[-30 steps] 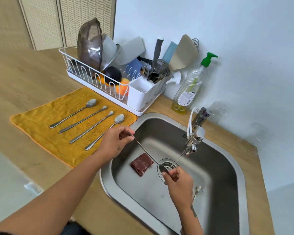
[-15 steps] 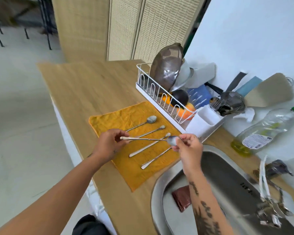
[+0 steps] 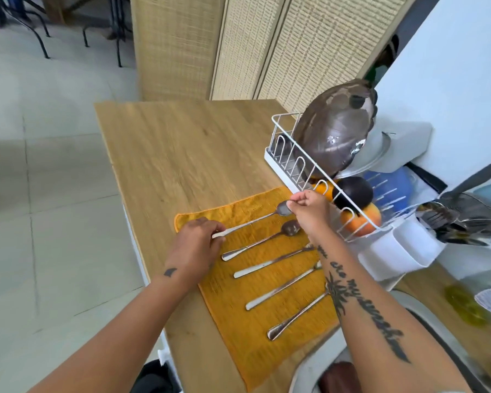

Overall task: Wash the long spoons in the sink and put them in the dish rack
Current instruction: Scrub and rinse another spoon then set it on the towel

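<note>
I hold one long spoon (image 3: pixel 253 222) at both ends, low over the far end of the orange towel (image 3: pixel 255 316). My left hand (image 3: pixel 194 245) pinches its handle tip and my right hand (image 3: pixel 309 208) pinches its bowl. Several more long spoons lie side by side on the towel, the nearest to the held one (image 3: pixel 262 241) just below it. The white wire dish rack (image 3: pixel 292 163) stands right of my right hand, holding a dark bowl, plates and fruit. Its white cutlery cup (image 3: pixel 403 251) is at the near end. The sink (image 3: pixel 304 373) shows at the bottom right.
A wooden counter (image 3: pixel 182 154) stretches away beyond the towel. A brown sponge (image 3: pixel 338 378) lies in the sink. A strainer and utensils (image 3: pixel 465 219) sit behind the cutlery cup, and a soap bottle (image 3: pixel 471 304) is blurred at the right edge. Woven screens stand behind the counter.
The spoon left the sink, passed over the towel and now sits at the towel's far end, held in both hands. My view swung left from the sink to the counter.
</note>
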